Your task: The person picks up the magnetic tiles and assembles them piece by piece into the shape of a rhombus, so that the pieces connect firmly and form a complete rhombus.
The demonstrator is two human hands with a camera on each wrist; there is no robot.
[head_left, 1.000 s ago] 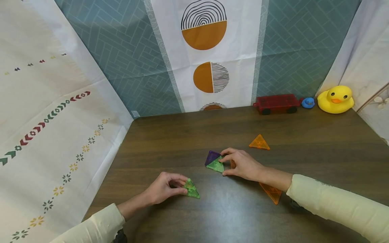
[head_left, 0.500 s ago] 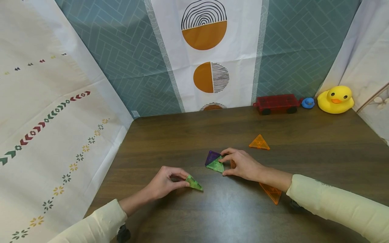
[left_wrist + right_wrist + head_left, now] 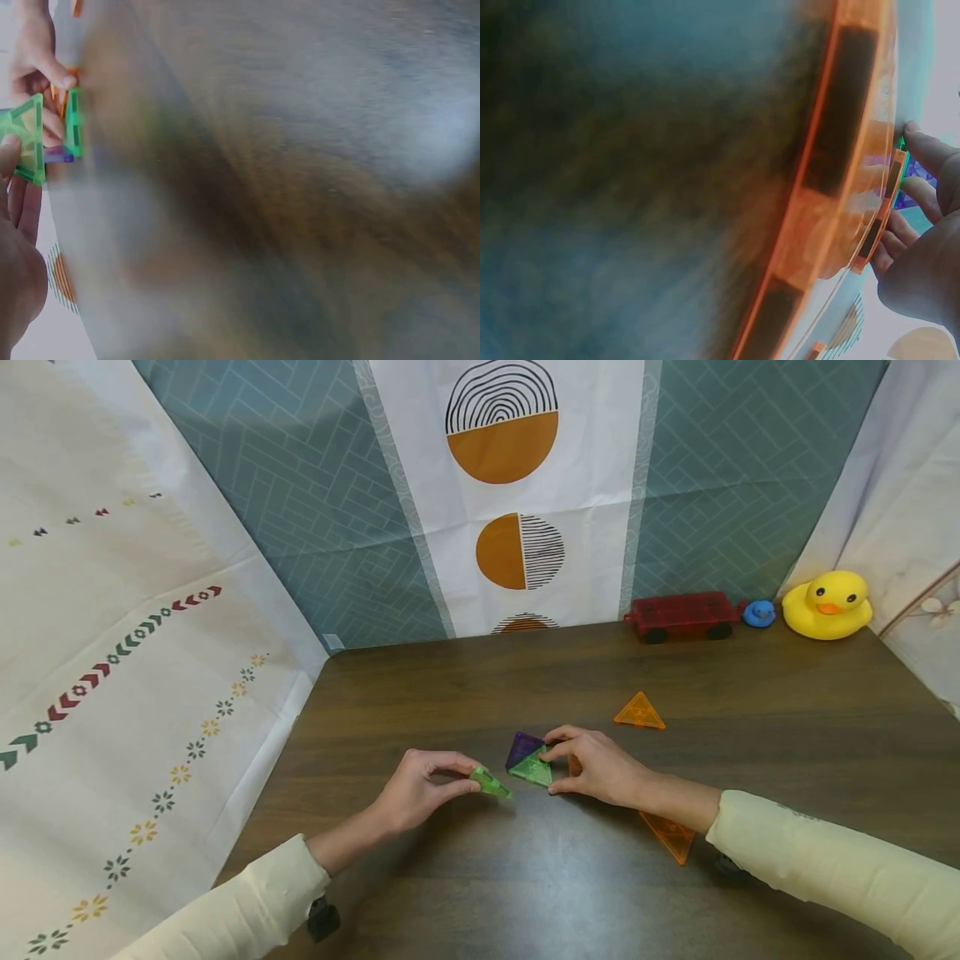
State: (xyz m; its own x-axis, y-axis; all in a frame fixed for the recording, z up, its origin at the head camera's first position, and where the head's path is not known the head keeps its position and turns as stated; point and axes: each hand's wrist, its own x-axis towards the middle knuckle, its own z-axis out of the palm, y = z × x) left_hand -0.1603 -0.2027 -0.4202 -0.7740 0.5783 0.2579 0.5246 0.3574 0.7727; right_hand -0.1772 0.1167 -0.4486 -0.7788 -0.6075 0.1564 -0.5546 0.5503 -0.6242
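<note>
My left hand [image 3: 420,789] pinches a translucent green triangular magnetic tile [image 3: 491,783] between thumb and fingers. That tile is tilted and held just left of a flat pair of tiles. The pair is a purple triangular tile [image 3: 522,747] and a second green triangular tile [image 3: 532,768], lying edge to edge on the table. With thumb and fingertips, my right hand [image 3: 600,768] holds the second green tile at its right side. An orange triangular tile [image 3: 892,174] sits against that side, mostly hidden under the right hand in the head view.
Another orange triangular tile [image 3: 671,837] lies partly beneath the right forearm, and one more orange tile [image 3: 640,712] lies farther back. A red toy wagon [image 3: 681,614], a small blue duck [image 3: 759,613] and a big yellow duck [image 3: 827,606] line the table's back edge.
My left hand has moved forward and right with its green tile, bringing it closer to the flat pair. The tile has turned more edge-on. My right hand stays put.
</note>
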